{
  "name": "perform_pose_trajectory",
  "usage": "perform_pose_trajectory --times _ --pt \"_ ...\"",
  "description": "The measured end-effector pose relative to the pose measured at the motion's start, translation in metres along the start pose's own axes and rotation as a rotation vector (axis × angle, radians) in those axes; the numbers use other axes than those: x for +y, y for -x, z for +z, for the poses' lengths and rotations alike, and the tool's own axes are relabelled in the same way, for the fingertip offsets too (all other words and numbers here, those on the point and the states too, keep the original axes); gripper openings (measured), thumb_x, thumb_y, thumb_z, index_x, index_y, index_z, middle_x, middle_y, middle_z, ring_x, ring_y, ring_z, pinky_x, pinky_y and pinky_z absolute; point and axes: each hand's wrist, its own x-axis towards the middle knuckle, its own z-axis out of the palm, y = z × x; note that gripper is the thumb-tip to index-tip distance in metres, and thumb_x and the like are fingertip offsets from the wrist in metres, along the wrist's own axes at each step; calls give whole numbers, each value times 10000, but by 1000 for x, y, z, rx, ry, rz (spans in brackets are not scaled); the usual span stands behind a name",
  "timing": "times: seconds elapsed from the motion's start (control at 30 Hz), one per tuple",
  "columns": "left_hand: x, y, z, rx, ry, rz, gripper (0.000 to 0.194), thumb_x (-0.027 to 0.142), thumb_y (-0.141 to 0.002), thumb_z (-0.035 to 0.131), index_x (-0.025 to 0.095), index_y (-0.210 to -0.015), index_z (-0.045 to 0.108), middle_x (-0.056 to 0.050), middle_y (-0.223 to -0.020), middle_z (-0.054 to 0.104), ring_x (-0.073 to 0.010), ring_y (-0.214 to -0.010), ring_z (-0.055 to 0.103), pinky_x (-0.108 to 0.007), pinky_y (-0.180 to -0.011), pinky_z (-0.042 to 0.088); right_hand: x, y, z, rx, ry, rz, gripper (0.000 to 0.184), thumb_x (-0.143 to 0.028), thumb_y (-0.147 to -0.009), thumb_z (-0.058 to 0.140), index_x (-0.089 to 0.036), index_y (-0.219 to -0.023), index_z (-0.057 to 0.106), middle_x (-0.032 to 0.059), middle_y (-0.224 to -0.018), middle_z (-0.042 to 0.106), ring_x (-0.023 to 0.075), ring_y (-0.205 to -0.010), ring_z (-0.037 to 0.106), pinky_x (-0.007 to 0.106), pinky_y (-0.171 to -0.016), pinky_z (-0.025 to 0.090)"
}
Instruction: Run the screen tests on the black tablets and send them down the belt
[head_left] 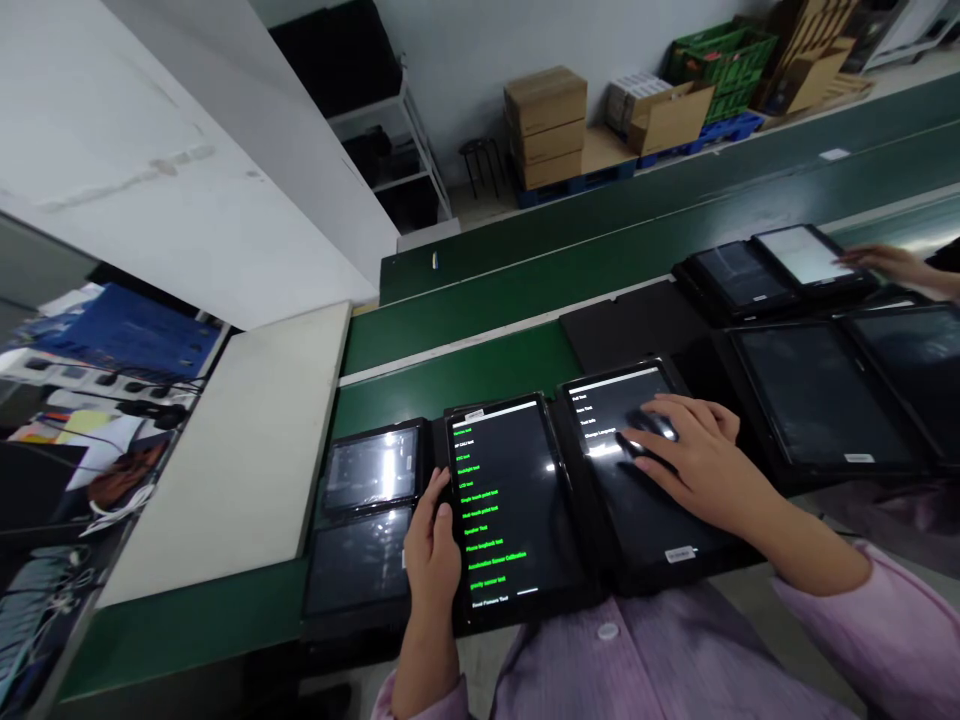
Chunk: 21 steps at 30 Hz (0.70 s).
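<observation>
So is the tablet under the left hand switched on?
On. The tablet shows a list of green text lines on black; the left hand grips its left edge.

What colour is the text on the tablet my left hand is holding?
Green, on a black screen; the tablet by the left hand shows it best in the head view.
</observation>
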Motion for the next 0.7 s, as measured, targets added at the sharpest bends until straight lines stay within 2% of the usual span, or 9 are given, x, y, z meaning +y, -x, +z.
perform_pose_trajectory --times 0.2,0.33,0.53,0.7 --pt "1 1 0 -3 -3 14 376 350 -905 486 228 -1176 716 -75 -1307 699 -262 -1275 606 -427 -1087 481 1 -16 11 -13 36 -39 409 -360 -1063 326 -248 -1217 688 153 -1249 557 301 -1214 475 485 -916 396" --pt "0 1 0 -9 -5 12 380 341 -907 485 223 -1191 709 -81 -1323 689 -261 -1275 606 -428 -1089 479 -1 -20 15 -18 14 -5 384 -364 -1056 360 -269 -1177 712 138 -1255 558 308 -1215 466 492 -927 379" --pt "4 0 -1 -13 -3 5 367 330 -902 488 228 -1169 718 -74 -1293 706 -263 -1280 602 -421 -1080 487 -1 -11 -5 118 -80 65 362 -275 -1048 369 -224 -1193 697 130 -1208 562 278 -1149 510 445 -887 387" --pt "6 0 -2 -9 -3 -2 366 324 -894 489 222 -1158 721 -73 -1287 709 -266 -1277 606 -433 -1084 484 -2 10 -20 105 -147 12 345 -258 -1035 394 -260 -1085 735 97 -1164 599 271 -1175 517 443 -898 397"
